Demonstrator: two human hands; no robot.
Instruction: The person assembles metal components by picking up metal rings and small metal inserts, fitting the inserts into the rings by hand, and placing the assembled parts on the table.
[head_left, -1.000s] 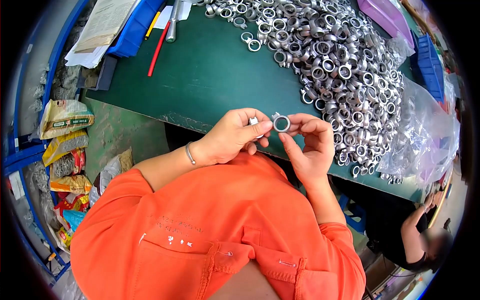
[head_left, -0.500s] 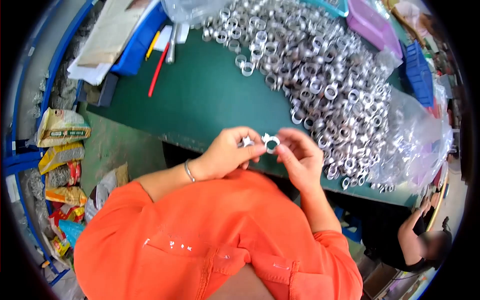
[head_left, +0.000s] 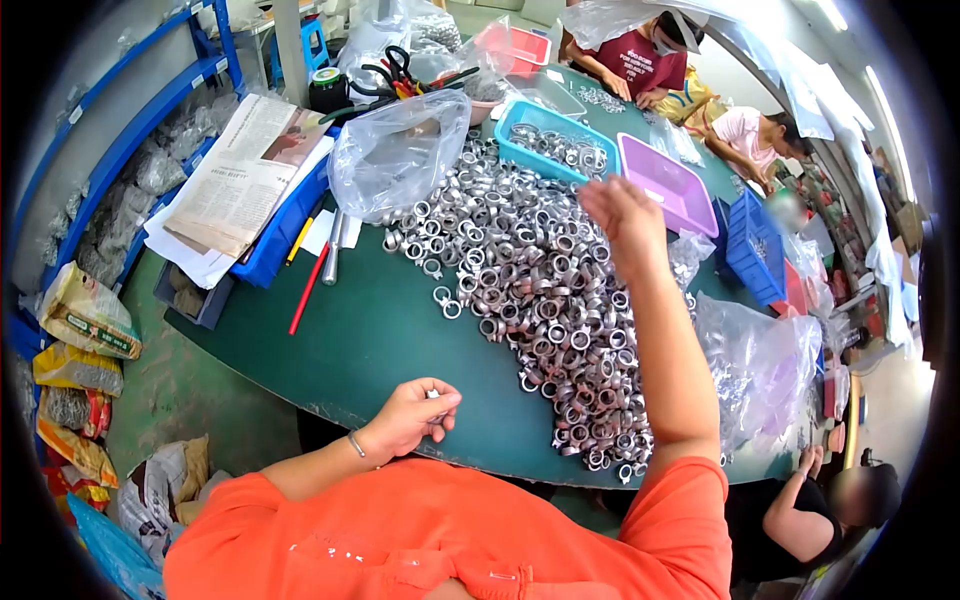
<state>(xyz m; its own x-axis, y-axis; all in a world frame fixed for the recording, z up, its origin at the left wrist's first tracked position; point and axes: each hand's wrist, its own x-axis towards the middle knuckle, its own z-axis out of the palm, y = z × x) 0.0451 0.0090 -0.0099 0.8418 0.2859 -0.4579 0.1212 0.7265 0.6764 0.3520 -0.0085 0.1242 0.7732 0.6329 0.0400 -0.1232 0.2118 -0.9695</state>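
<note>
My left hand point(head_left: 412, 416) is closed around a small metal part point(head_left: 434, 396) near the table's front edge; only a bit of the part shows between the fingers. My right hand point(head_left: 622, 215) is stretched out over the far side of the pile, beside the teal tray point(head_left: 510, 150) and the purple tray point(head_left: 700, 215). Its fingers are blurred, and whether anything is in them cannot be made out. The heap of metal rings point(head_left: 560, 290) covers the middle and right of the green table point(head_left: 370, 350). The teal tray holds similar rings.
Newspapers point(head_left: 235, 185) lie on a blue bin at the left, near a red pen point(head_left: 308, 290) and a metal tool point(head_left: 332, 262). Plastic bags, pliers point(head_left: 400, 75) and a blue basket point(head_left: 750, 250) stand farther back. Several people sit around the table; one in black point(head_left: 800, 520) is at the right.
My right hand has left my left hand and reached forward to the trays; the ring formerly between them is no longer visible there. The view has tilted up, showing more of the table's far side.
</note>
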